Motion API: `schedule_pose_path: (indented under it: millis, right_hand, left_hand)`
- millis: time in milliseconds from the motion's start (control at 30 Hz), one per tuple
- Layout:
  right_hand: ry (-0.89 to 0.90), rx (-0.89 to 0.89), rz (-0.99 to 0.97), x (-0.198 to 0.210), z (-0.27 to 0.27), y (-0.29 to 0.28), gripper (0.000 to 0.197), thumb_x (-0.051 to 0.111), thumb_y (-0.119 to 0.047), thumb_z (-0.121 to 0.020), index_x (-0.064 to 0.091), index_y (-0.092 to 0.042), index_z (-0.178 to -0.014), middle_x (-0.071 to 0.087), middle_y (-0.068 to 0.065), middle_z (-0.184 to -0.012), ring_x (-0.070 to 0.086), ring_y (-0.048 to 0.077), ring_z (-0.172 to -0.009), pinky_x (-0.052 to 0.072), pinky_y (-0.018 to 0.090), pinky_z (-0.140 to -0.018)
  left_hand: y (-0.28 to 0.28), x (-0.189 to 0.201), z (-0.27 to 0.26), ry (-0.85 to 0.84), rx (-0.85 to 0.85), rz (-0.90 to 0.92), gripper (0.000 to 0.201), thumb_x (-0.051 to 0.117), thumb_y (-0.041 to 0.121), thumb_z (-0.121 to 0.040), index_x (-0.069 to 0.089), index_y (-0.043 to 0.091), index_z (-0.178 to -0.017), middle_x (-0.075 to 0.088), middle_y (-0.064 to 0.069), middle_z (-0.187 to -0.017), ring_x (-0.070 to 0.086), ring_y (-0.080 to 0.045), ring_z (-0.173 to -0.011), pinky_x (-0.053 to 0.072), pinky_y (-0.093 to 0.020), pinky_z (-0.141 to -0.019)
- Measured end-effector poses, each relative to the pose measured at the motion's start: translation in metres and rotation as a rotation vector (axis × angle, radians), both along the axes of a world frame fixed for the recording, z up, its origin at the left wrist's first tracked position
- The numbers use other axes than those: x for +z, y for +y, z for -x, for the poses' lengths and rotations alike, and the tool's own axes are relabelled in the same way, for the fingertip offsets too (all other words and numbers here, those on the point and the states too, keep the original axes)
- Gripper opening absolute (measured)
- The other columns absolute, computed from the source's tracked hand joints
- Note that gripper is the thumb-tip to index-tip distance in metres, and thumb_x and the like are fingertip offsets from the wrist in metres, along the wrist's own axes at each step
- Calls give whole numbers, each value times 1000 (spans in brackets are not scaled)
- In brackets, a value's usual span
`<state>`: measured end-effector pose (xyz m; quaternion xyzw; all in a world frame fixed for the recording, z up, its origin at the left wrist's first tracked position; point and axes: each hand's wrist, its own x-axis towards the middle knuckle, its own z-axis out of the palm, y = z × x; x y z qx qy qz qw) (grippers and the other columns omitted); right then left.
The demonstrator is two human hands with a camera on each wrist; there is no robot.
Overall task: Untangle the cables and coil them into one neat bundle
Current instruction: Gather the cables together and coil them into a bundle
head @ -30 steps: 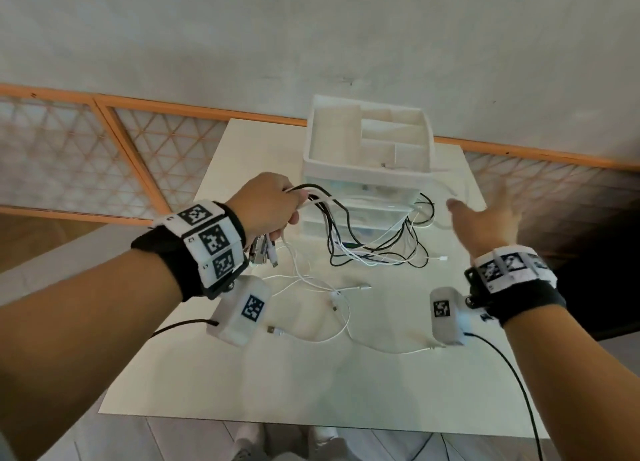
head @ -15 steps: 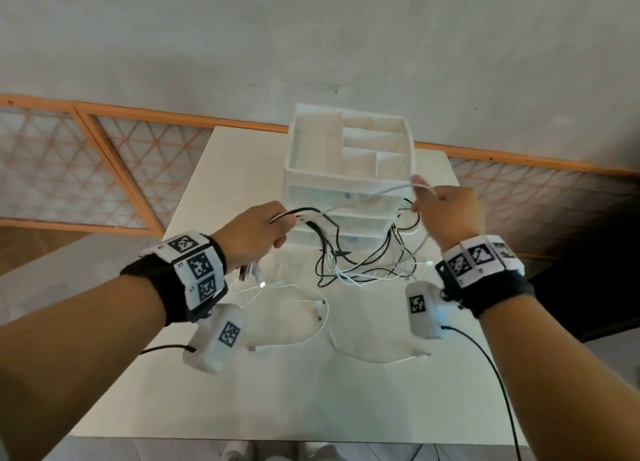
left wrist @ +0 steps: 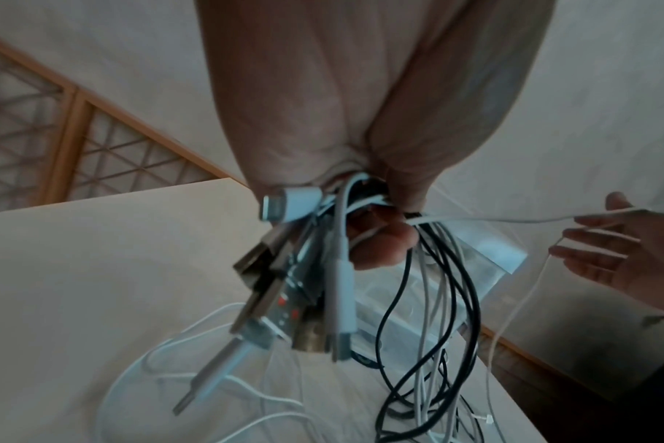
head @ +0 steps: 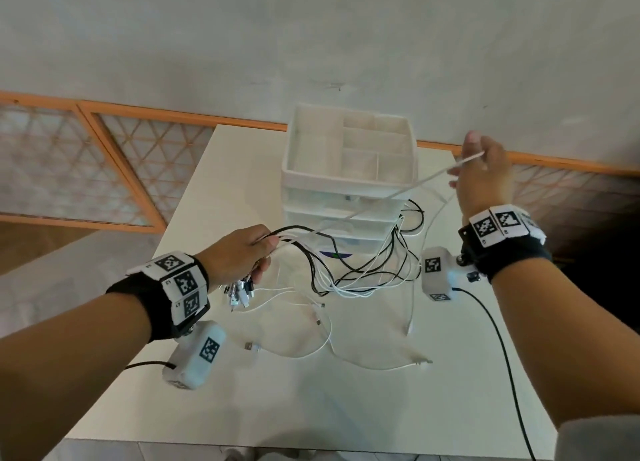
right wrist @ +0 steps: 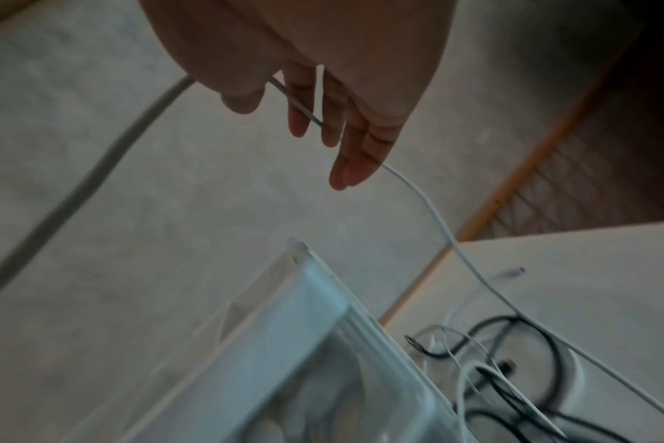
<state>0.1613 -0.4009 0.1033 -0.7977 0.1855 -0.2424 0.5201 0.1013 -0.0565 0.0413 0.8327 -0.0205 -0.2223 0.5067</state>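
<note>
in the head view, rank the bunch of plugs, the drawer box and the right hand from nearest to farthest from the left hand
1. bunch of plugs: gripped by the left hand, dangling right under it
2. drawer box: just ahead, slightly right
3. right hand: far right, past the box, raised

White drawer organizer (head: 346,182) on table (head: 277,408); lattice railing (head: 138,169) behind.
</note>
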Motion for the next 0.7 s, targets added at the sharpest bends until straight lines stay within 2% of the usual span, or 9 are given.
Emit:
schedule_pose_path:
  millis: [100,200,233,300,333,433,500,633,700]
  right_hand:
    - [-99,27,9,11,-6,1,37,48,-64,-92,58,-36,-113,70,2,-116,71,11,-83,60,44,-84]
    - [20,99,45,-5,-2,-5,34,57,-50,-88,56,-39,-119,68,1,-121,71,18,-92,61,47,-83]
    - [109,128,102,-15,4,-7,37,60,-41,-86,55,-43,-122,68,0,-120,70,21,-94,60,45,-85]
    - [382,201,314,-41,21,-11,48,62,-19,-87,56,-39,-131,67,-2,-118,66,23,-98,51,31,-90]
    - [554,259,443,-59,30,-14,50,59,-15,-88,57,-36,-133,65,-1,-127,64,23,-103,46,26,-91]
    - [941,369,641,-89,55,-1,63,55,-25,-80,49,-42,-140,60,2,-138,61,27,-114,49,32,-97]
    - [853,389,632,-83,63,18,72,57,-37,-69,46,-43,-140,69,4,-119,62,27,-110,51,38,-99]
    - [434,712,349,-44,83,92,74,79,-47,-75,43,-45,-139,65,-7,-65,61,6,-64,51,22,-72]
    - [434,803,428,-50,89,124,53,77,-53,-76,52,-45,-122,61,-14,-61,58,-1,-58,47,15,-65]
  left_hand:
    - [-4,6,-1,25,34,76,26,43,25,-105,54,5,-91,51,-2,-63,47,-17,-52,49,-39,-67]
    - [-5,11,-2,16,83,127,28,47,28,-104,57,7,-89,42,6,-56,40,-14,-50,48,-36,-62]
    - [-4,12,-3,-2,87,109,30,49,31,-103,59,8,-88,41,6,-56,40,-14,-51,45,-34,-61]
    - [-1,14,-4,-44,103,54,32,52,36,-101,60,10,-84,43,4,-60,43,-16,-51,41,-33,-60]
    - [1,14,-5,-65,113,31,32,53,36,-100,59,11,-81,44,2,-61,43,-17,-51,40,-32,-59]
    - [6,17,-6,-120,96,-45,35,53,36,-100,54,11,-74,48,-3,-62,44,-19,-53,41,-33,-58]
    - [4,23,-6,-161,37,-96,36,53,37,-99,55,10,-76,51,-3,-64,43,-18,-54,39,-31,-57]
    - [-20,42,4,-291,-142,-236,37,53,45,-97,61,13,-81,53,6,-64,46,-5,-49,35,-26,-53]
    - [-30,51,13,-329,-208,-218,41,49,50,-97,66,17,-80,53,9,-63,47,0,-43,35,-19,-50]
